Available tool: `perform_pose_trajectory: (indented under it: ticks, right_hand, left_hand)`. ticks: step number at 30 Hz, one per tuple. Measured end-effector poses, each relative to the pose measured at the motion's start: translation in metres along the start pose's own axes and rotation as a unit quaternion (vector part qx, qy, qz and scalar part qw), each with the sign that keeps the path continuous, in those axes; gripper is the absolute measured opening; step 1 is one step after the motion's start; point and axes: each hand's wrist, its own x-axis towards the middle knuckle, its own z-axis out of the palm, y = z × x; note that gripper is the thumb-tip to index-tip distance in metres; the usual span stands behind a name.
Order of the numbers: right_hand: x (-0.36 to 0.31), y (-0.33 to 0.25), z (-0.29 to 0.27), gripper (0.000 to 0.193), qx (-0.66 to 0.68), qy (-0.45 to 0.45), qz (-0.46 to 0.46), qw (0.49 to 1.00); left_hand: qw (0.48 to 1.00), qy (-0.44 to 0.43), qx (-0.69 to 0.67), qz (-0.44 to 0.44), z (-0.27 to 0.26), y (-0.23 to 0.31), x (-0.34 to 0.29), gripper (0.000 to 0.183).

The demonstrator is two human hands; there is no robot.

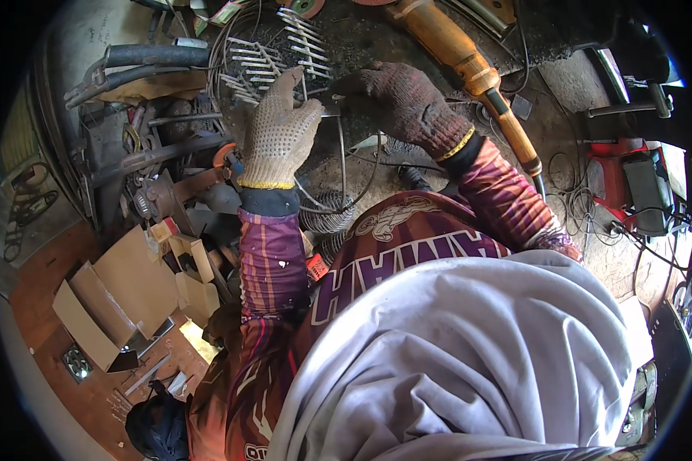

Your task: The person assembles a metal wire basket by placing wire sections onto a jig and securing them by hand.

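Observation:
My left hand (279, 138), in a cream dotted work glove, is beside metal rods with short crosswise pieces (255, 60). Its forefinger and thumb are spread, and a thin rod passes near the gap. Another such comb-like metal piece (306, 42) lies just beyond. My right hand (411, 104) wears a dark brown-red glove. Its fingers are curled together, pointing toward my left hand; whatever they may grip is hidden. Between the hands, a thin bent metal rod (342, 157) runs down toward me. Close to my body lies a wire coil (328, 217).
At the right of the bench is a yellow-orange power tool (447, 48) with a long handle. Metal tubes (150, 58) and scrap crowd the left. Open cardboard boxes (127, 288) stand lower left. A red and grey machine (644, 188) sits on the right among loose cables (584, 211).

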Motion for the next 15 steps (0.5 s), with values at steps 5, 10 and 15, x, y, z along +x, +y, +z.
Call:
perform_pose_trajectory:
  ticks: [5, 10, 15]
  right_hand:
    - [0.0028, 0.0043, -0.0016, 0.024, -0.011, -0.037, -0.020, 0.999]
    - [0.0033, 0.0038, 0.0009, 0.025, -0.052, -0.043, -0.028, 0.997]
    - [0.0032, 0.0086, 0.0040, 0.028, -0.062, -0.047, -0.033, 0.996]
  left_hand:
    - [1.000, 0.015, 0.018, 0.015, -0.0003, 0.0037, -0.0043, 0.054]
    - [0.999, 0.026, 0.029, 0.010, 0.0029, 0.0013, -0.0037, 0.058]
    - [1.000, 0.016, -0.015, -0.013, 0.0040, 0.0058, -0.0030, 0.054]
